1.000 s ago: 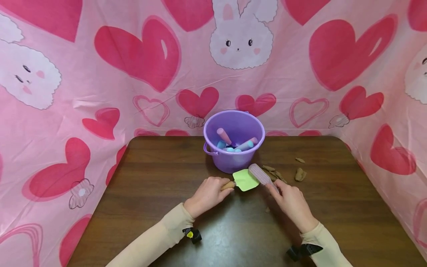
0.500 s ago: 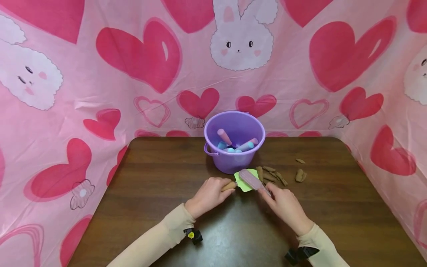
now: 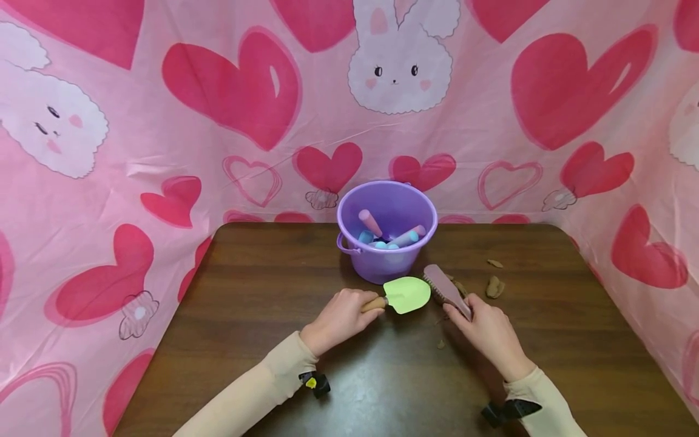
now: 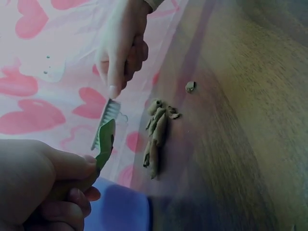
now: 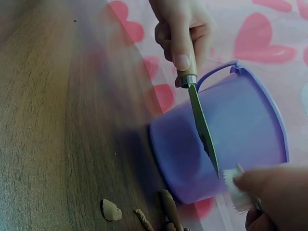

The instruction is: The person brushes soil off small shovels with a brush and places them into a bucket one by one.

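Note:
My left hand (image 3: pixel 340 318) grips the wooden handle of a small hand trowel (image 3: pixel 409 295) with a lime-green blade. In the right wrist view the trowel's blade is seen edge-on, raised off the table in front of the bucket. My right hand (image 3: pixel 491 332) holds a pink brush (image 3: pixel 446 287) with pale bristles by its handle, just right of the blade tip. In the left wrist view, curled brown dried leaves (image 4: pixel 158 132) lie in a loose heap on the table. From the head view the brush hides most of that heap.
Behind the trowel stands a purple bucket (image 3: pixel 379 264) containing several pink and blue cylinders (image 3: pixel 405 238). To the right lie a brown clump (image 3: pixel 495 287) and a thin brown piece (image 3: pixel 494 263). A pink cloth with hearts hangs behind the wooden table (image 3: pixel 262 255).
The brush swept left across the trowel's blade, then moved back right, off it and over the brown leaves. The trowel has stayed almost in place; its whole blade now shows.

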`<state>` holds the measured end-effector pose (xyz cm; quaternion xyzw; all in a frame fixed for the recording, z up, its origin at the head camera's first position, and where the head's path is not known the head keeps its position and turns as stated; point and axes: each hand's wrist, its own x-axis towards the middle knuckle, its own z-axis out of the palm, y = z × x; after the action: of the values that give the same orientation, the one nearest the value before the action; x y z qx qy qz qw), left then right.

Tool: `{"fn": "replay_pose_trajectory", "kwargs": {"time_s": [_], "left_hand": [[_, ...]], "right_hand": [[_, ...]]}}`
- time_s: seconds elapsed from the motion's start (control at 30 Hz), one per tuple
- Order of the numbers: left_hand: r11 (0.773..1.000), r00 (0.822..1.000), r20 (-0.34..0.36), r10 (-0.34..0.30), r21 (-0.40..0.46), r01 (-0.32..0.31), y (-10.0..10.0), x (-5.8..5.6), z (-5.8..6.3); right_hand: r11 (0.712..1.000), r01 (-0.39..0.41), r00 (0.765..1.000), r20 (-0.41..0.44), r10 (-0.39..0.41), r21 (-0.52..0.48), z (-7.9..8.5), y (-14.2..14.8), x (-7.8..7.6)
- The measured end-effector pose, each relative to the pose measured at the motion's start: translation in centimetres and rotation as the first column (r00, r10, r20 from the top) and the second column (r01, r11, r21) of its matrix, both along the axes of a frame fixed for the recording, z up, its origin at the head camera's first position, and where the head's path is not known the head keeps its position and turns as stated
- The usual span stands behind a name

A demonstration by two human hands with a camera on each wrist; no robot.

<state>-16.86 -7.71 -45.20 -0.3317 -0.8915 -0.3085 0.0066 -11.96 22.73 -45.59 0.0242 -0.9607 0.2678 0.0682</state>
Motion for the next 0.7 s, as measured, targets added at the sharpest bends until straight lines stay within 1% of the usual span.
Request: {"fn": "replay_pose_trajectory", "kwargs": {"time_s": [0.07, 0.2, 0.37, 0.5, 0.6, 0.7], "left_hand": [[1.000, 1.000, -0.007, 0.002, 0.002, -0.002, 0.0, 0.0, -0.1], [1.000, 1.000, -0.015, 0.007, 0.011, -0.007, 0.0, 0.0, -0.2], [1.000, 1.000, -0.027, 0.010, 0.009, -0.010, 0.1, 0.3, 0.2], [1.000, 0.999, -0.030, 0.014, 0.008, -0.014, 0.1, 0.5, 0.5], [1.000, 0.999, -0.046, 0.021, 0.018, -0.020, 0.2, 0.6, 0.7], [0.999, 0.998, -0.065, 0.025, 0.030, -0.023, 0.3, 0.5, 0.8]], "right_hand": [[1.000, 0.004, 1.000, 0.018, -0.004, 0.002, 0.0, 0.1, 0.0], [1.000, -0.012, 1.000, 0.026, 0.012, 0.005, 0.0, 0.2, 0.0], [0.999, -0.043, 0.999, 0.023, 0.043, 0.020, -0.3, 0.2, 0.0], [0.998, -0.056, 0.998, 0.043, 0.054, 0.043, -0.6, 0.0, 0.0], [0.997, -0.060, 0.996, 0.070, 0.058, 0.038, -0.8, -0.2, 0.1], [0.997, -0.068, 0.996, 0.061, 0.066, 0.025, -1.2, -0.5, 0.2]]}}
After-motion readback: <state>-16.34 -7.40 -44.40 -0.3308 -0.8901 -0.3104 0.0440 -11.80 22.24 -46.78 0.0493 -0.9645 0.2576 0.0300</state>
